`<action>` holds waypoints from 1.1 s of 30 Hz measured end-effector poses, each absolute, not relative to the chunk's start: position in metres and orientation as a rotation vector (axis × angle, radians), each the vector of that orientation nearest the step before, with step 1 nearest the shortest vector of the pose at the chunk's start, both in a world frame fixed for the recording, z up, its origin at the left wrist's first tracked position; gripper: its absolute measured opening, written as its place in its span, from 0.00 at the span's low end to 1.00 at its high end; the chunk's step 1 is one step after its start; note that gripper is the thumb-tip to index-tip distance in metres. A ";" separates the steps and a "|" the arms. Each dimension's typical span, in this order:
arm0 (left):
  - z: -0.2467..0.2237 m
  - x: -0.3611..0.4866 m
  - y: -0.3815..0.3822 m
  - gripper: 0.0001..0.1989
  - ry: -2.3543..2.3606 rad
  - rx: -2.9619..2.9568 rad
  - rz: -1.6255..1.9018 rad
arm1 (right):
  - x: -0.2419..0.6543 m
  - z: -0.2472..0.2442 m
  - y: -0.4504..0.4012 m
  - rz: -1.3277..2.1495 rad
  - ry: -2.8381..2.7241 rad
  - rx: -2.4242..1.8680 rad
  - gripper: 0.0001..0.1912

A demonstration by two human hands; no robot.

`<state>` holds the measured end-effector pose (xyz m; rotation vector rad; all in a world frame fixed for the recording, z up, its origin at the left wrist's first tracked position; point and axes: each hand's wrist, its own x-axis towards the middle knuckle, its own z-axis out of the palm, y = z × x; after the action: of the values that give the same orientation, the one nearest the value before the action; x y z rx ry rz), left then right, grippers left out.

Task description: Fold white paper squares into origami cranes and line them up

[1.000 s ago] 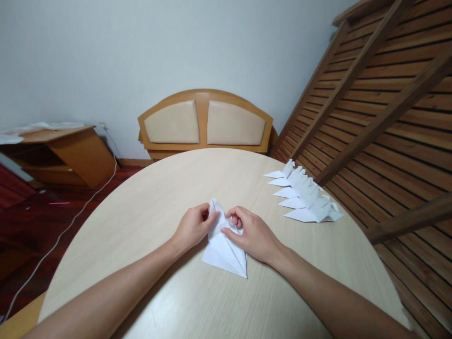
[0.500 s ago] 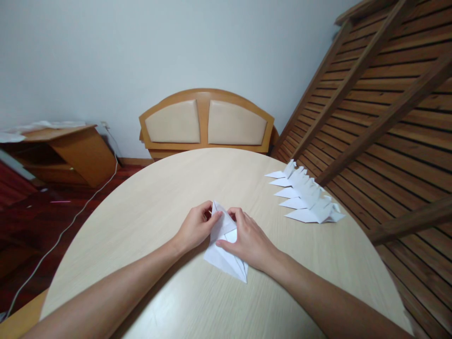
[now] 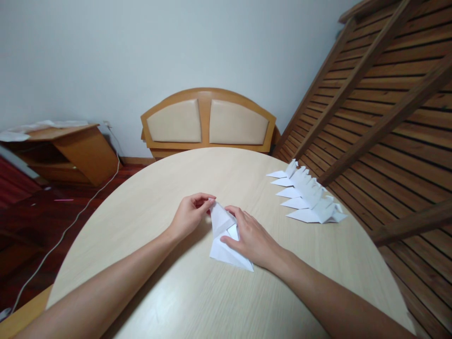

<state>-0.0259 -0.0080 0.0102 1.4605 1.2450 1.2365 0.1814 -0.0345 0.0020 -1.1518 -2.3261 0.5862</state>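
Note:
A folded white paper [image 3: 221, 223] lies at the middle of the round table, its wide end toward me and its narrow tip pointing away to the left. My left hand [image 3: 190, 214] pinches that far tip between thumb and fingers. On the right side of the paper, my right hand [image 3: 250, 238] grips it, thumb on top near the middle and fingertips at the far right edge. The underside of the paper is hidden.
Several folded white paper figures [image 3: 305, 195] stand in a row near the right edge of the pale round table [image 3: 148, 287]. Beyond it are a padded headboard [image 3: 205, 120], a wooden cabinet [image 3: 77, 155] and slatted wood [image 3: 399, 122] on the right.
My left hand has moved slightly up and left, from the paper's side to its tip. The paper has turned a little, its near end shifting right and away from me.

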 end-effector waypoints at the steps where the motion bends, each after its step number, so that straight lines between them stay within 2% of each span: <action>1: 0.010 -0.028 -0.007 0.18 1.267 1.434 1.221 | 0.182 0.002 -0.034 0.586 -2.330 -1.144 0.33; 9: 0.004 -0.036 0.002 0.23 1.373 1.320 1.161 | 0.187 0.000 -0.028 0.538 -2.369 -1.076 0.29; 18: 0.006 -0.036 0.002 0.25 1.331 1.329 1.133 | 0.189 -0.001 -0.028 0.520 -2.399 -1.009 0.29; 24: 0.007 -0.035 -0.002 0.20 1.326 1.362 1.107 | 0.188 0.001 -0.029 0.515 -2.414 -0.976 0.31; 31: -0.004 -0.041 0.003 0.16 1.371 1.358 1.108 | 0.191 -0.001 -0.031 0.478 -2.575 -0.936 0.38; 33: -0.009 -0.045 0.007 0.14 1.411 1.386 1.105 | 0.191 -0.001 -0.031 0.449 -2.614 -0.930 0.37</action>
<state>-0.0449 0.0067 -0.0088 1.3864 1.4110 1.1047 0.1915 -0.0313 -0.0009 -0.9299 -2.6145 0.4494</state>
